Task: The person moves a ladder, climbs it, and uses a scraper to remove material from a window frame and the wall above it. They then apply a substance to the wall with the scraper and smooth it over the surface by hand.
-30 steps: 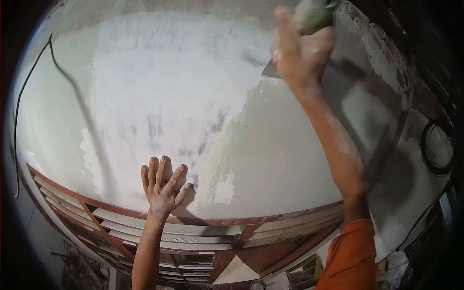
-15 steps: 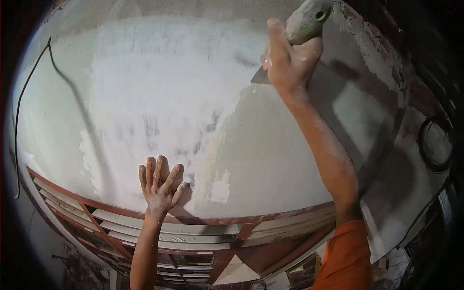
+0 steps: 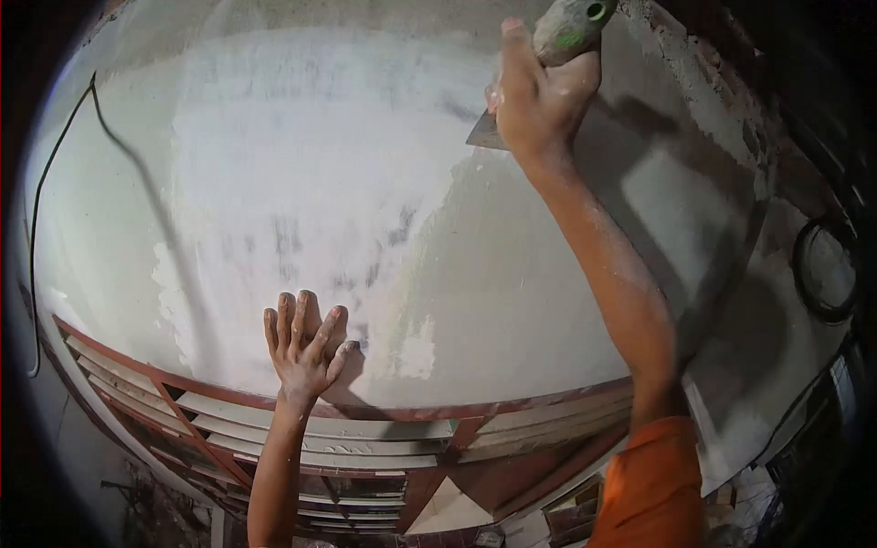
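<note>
A broad white patch of filler (image 3: pixel 301 137) covers the middle of the greyish wall (image 3: pixel 521 301), with dark smudges showing through in places. Up at the right, my right hand (image 3: pixel 545 105) is closed around a putty knife (image 3: pixel 571 35) with a worn, pale handle marked in green. Its metal blade points down and left, at the wall by the patch's right edge; my fingers partly hide it. Lower down, my left hand (image 3: pixel 306 352) rests flat on the patch, fingers spread, holding nothing. It lies just above the reddish window frame.
Below the wall runs a reddish-brown frame (image 3: pixel 466 429) with pale louvre slats (image 3: pixel 320 447). A dark cable (image 3: pixel 41 183) hangs at the left. At the right is a coiled black hose or cable (image 3: pixel 804 274), and rough broken plaster (image 3: pixel 713 82) edges the upper right.
My right hand and the putty knife have shifted slightly up and left along the wall. My left hand has stayed in nearly the same place.
</note>
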Demonstrator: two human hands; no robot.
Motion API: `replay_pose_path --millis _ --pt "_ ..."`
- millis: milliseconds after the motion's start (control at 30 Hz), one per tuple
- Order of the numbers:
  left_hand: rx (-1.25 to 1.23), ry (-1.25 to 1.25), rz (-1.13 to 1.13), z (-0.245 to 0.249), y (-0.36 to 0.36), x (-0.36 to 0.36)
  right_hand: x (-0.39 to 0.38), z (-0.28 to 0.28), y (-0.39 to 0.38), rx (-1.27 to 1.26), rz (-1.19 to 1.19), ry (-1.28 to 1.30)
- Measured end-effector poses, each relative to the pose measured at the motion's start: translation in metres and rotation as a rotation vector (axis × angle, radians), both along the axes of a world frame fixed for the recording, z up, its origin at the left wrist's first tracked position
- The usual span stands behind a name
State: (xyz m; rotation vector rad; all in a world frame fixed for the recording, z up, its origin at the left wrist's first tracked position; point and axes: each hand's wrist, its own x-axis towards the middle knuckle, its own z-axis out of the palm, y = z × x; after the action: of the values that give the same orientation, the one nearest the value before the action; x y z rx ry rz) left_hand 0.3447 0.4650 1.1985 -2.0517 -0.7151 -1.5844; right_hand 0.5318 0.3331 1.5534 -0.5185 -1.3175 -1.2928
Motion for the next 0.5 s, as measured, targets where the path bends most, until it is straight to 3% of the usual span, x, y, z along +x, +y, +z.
replay_pose_path --millis 67,133,167,200,267,300,400,467,500 --pt "-0.007 0.006 -0.001 -0.001 -0.001 -0.001 -0.001 0.004 0.000 0.032 -0.067 -0.089" --pt "-0.003 0.001 -0.001 -0.002 -0.002 0.000 -0.009 0.016 -0.008 -0.248 0.462 0.117" --pt "-0.001 -0.009 0.003 -0.002 -0.001 0.001 -0.006 0.013 -0.004 -0.202 0.522 0.132" --pt "0.002 -0.009 0.000 -0.002 -0.001 0.001 -0.005 0.008 0.001 -0.199 0.520 0.131" --pt "0.038 0.001 -0.010 -0.002 0.000 0.001 -0.009 -0.008 0.005 -0.059 0.201 -0.138" --pt "0.036 0.000 -0.013 -0.004 -0.002 0.002 -0.019 -0.010 -0.009 -0.425 0.358 -0.020" --pt "0.033 0.005 -0.006 -0.002 -0.001 0.001 -0.013 0.016 0.003 -0.249 0.362 0.098" --pt "0.031 0.005 -0.009 -0.003 -0.001 0.002 -0.008 -0.001 0.008 -0.248 0.488 0.116" --pt "0.032 0.008 -0.009 -0.003 0.000 0.001 0.000 -0.014 0.018 -0.199 0.316 0.075"
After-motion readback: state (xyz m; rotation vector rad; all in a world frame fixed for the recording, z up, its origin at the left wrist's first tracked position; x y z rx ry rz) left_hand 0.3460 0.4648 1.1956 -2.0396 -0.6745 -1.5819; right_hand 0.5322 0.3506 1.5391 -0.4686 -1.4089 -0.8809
